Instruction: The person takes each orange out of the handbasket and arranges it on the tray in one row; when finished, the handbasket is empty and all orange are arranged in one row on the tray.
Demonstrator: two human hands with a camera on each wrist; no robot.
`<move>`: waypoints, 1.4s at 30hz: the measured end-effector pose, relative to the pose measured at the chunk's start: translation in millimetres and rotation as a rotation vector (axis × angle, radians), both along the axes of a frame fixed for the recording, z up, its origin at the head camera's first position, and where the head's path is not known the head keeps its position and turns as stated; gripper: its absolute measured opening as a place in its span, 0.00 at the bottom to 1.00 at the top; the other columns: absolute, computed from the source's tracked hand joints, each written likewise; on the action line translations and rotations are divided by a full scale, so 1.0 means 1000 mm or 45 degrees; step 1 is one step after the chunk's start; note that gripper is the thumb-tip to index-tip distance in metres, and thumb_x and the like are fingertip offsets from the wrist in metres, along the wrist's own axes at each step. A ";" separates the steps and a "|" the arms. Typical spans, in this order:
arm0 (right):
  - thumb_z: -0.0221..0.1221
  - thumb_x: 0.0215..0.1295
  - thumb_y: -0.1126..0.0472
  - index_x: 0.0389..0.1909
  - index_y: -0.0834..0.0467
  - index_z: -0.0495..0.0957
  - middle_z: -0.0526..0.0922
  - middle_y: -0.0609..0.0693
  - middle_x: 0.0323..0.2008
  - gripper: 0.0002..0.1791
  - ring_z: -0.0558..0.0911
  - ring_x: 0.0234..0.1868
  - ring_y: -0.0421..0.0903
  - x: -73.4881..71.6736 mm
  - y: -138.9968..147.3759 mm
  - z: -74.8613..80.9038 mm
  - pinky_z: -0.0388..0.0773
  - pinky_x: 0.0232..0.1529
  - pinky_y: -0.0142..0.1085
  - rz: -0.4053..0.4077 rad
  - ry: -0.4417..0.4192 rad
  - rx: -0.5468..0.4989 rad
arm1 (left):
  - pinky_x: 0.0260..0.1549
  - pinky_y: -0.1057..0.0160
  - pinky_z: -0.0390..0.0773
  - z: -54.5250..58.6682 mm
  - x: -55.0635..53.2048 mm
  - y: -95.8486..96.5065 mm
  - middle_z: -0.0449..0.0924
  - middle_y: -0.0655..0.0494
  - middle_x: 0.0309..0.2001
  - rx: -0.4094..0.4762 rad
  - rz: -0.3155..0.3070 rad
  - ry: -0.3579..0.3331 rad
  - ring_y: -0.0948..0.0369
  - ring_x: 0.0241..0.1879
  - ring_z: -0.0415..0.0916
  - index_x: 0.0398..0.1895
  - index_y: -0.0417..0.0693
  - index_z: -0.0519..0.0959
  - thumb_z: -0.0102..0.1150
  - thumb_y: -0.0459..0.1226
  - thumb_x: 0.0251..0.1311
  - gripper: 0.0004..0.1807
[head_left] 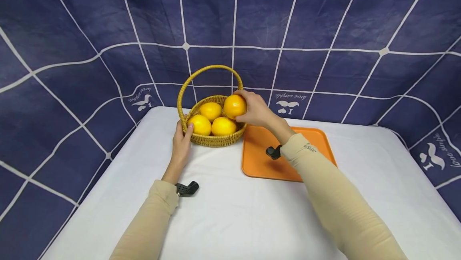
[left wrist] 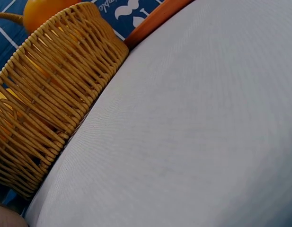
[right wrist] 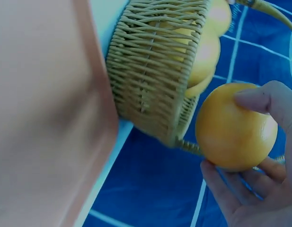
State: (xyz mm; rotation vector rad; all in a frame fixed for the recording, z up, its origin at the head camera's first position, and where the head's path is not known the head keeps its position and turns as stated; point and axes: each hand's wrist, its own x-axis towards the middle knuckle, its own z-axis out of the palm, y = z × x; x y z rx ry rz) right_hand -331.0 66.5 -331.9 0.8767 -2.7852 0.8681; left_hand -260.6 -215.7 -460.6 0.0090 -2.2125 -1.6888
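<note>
Three oranges [head_left: 211, 111] lie already inside the basket [head_left: 216, 141], which stands at the far side of the white table [head_left: 216, 212]. The fourth orange [head_left: 235, 106] is above the right part of the basket, with the thumb and fingers of the right hand [head_left: 256, 109] curved around it. This one is not at rest yet, and I judge that its release is what remains; whether it goes in or comes out, one moment does not tell.

The left hand [head_left: 181, 142] holds the basket at its left rim, with the thumb on top. Its other fingers are mostly hidden, so how firm this hold is, I cannot tell. In the left wrist view only a small piece of the hand shows at the corner. The right sleeve [head_left: 324, 184] covers a part of the tray [head_left: 259, 160], and the fruit hides the basket's bottom.
</note>
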 end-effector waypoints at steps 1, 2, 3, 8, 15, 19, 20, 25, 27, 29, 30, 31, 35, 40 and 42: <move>0.75 0.54 0.57 0.75 0.57 0.69 0.79 0.59 0.65 0.46 0.79 0.60 0.58 0.003 0.006 0.000 0.76 0.65 0.52 -0.007 0.007 -0.027 | 0.82 0.51 0.55 0.000 0.000 0.000 0.63 0.50 0.81 0.001 0.001 0.000 0.54 0.81 0.57 0.83 0.51 0.59 0.45 0.57 0.81 0.35; 0.75 0.53 0.57 0.74 0.57 0.70 0.80 0.59 0.64 0.45 0.79 0.59 0.58 0.006 0.013 -0.001 0.77 0.64 0.52 -0.020 0.013 -0.053 | 0.82 0.51 0.55 0.000 0.000 0.001 0.63 0.50 0.81 0.002 0.002 -0.002 0.54 0.81 0.57 0.83 0.50 0.59 0.45 0.57 0.81 0.36; 0.75 0.53 0.57 0.74 0.57 0.70 0.80 0.59 0.64 0.45 0.80 0.58 0.58 0.009 0.020 -0.001 0.77 0.63 0.52 -0.035 0.014 -0.081 | 0.82 0.51 0.55 0.001 0.000 0.001 0.63 0.50 0.80 0.003 0.004 -0.001 0.55 0.81 0.57 0.82 0.49 0.59 0.45 0.57 0.81 0.36; 0.76 0.51 0.58 0.73 0.59 0.70 0.80 0.59 0.65 0.46 0.81 0.55 0.59 0.021 0.054 -0.009 0.75 0.62 0.56 -0.171 -0.030 -0.149 | 0.82 0.52 0.54 0.002 -0.001 0.002 0.62 0.51 0.81 -0.007 0.006 -0.007 0.55 0.81 0.57 0.83 0.51 0.59 0.45 0.57 0.81 0.36; 0.78 0.49 0.61 0.71 0.65 0.70 0.82 0.64 0.62 0.46 0.81 0.57 0.62 0.022 0.066 -0.049 0.75 0.65 0.55 -0.158 -0.096 -0.064 | 0.82 0.51 0.54 0.001 0.000 0.000 0.62 0.50 0.81 -0.004 0.000 0.000 0.54 0.81 0.56 0.83 0.50 0.58 0.45 0.57 0.81 0.36; 0.78 0.49 0.63 0.71 0.66 0.70 0.81 0.65 0.62 0.46 0.81 0.57 0.61 0.023 0.062 -0.062 0.76 0.66 0.54 -0.122 -0.093 -0.075 | 0.82 0.52 0.54 0.001 -0.001 0.001 0.61 0.51 0.81 0.008 -0.016 0.005 0.55 0.81 0.56 0.83 0.49 0.58 0.45 0.57 0.81 0.36; 0.78 0.49 0.63 0.71 0.66 0.70 0.81 0.65 0.63 0.46 0.81 0.57 0.61 0.024 0.062 -0.063 0.76 0.66 0.54 -0.117 -0.091 -0.084 | 0.82 0.52 0.54 0.001 -0.001 0.001 0.61 0.51 0.81 0.012 -0.016 0.007 0.55 0.81 0.56 0.83 0.50 0.58 0.45 0.57 0.81 0.36; 0.79 0.50 0.61 0.72 0.64 0.69 0.79 0.63 0.66 0.48 0.80 0.60 0.61 0.026 0.062 -0.064 0.74 0.68 0.55 -0.122 -0.112 -0.090 | 0.82 0.52 0.54 0.001 0.000 0.000 0.62 0.51 0.81 0.020 -0.003 0.010 0.55 0.81 0.57 0.83 0.51 0.59 0.46 0.56 0.81 0.35; 0.80 0.51 0.60 0.74 0.64 0.68 0.78 0.64 0.67 0.49 0.79 0.61 0.61 0.027 0.063 -0.063 0.74 0.69 0.56 -0.120 -0.136 -0.082 | 0.82 0.52 0.54 0.001 0.000 -0.001 0.62 0.51 0.81 0.031 -0.007 0.005 0.55 0.81 0.57 0.83 0.50 0.59 0.46 0.54 0.81 0.34; 0.80 0.52 0.58 0.75 0.64 0.67 0.76 0.64 0.69 0.50 0.79 0.63 0.62 0.027 0.063 -0.062 0.73 0.70 0.56 -0.120 -0.153 -0.073 | 0.82 0.52 0.53 0.001 0.000 -0.001 0.61 0.50 0.81 0.043 -0.015 -0.007 0.55 0.81 0.56 0.83 0.50 0.59 0.45 0.52 0.82 0.34; 0.79 0.53 0.56 0.76 0.63 0.66 0.75 0.63 0.70 0.50 0.78 0.63 0.62 0.028 0.063 -0.061 0.73 0.70 0.57 -0.127 -0.163 -0.074 | 0.82 0.52 0.52 0.001 0.000 -0.001 0.61 0.50 0.81 0.051 -0.019 -0.012 0.54 0.82 0.56 0.83 0.50 0.58 0.45 0.52 0.82 0.33; 0.79 0.55 0.54 0.76 0.62 0.66 0.74 0.63 0.71 0.50 0.78 0.63 0.62 0.028 0.063 -0.060 0.74 0.70 0.57 -0.135 -0.169 -0.075 | 0.83 0.53 0.52 0.002 -0.001 -0.001 0.60 0.49 0.82 0.059 -0.023 -0.017 0.54 0.82 0.55 0.83 0.50 0.58 0.45 0.51 0.82 0.33; 0.75 0.60 0.48 0.78 0.57 0.65 0.72 0.60 0.74 0.48 0.77 0.67 0.62 0.030 0.061 -0.053 0.75 0.68 0.58 -0.172 -0.154 -0.097 | 0.83 0.52 0.51 0.011 0.002 0.001 0.60 0.45 0.82 0.070 -0.036 -0.052 0.52 0.82 0.55 0.83 0.46 0.57 0.45 0.47 0.83 0.32; 0.74 0.62 0.48 0.77 0.58 0.68 0.73 0.59 0.74 0.45 0.73 0.73 0.62 0.033 0.048 -0.041 0.71 0.72 0.58 -0.150 -0.066 -0.118 | 0.82 0.51 0.54 0.034 0.019 0.006 0.60 0.42 0.81 0.048 -0.043 -0.082 0.50 0.81 0.56 0.82 0.41 0.57 0.45 0.44 0.83 0.31; 0.74 0.62 0.49 0.76 0.60 0.69 0.74 0.60 0.73 0.44 0.72 0.74 0.61 0.034 0.038 -0.036 0.69 0.74 0.57 -0.121 -0.031 -0.115 | 0.82 0.51 0.54 0.041 0.026 0.008 0.61 0.42 0.81 0.044 -0.041 -0.081 0.50 0.81 0.56 0.82 0.41 0.58 0.45 0.43 0.83 0.31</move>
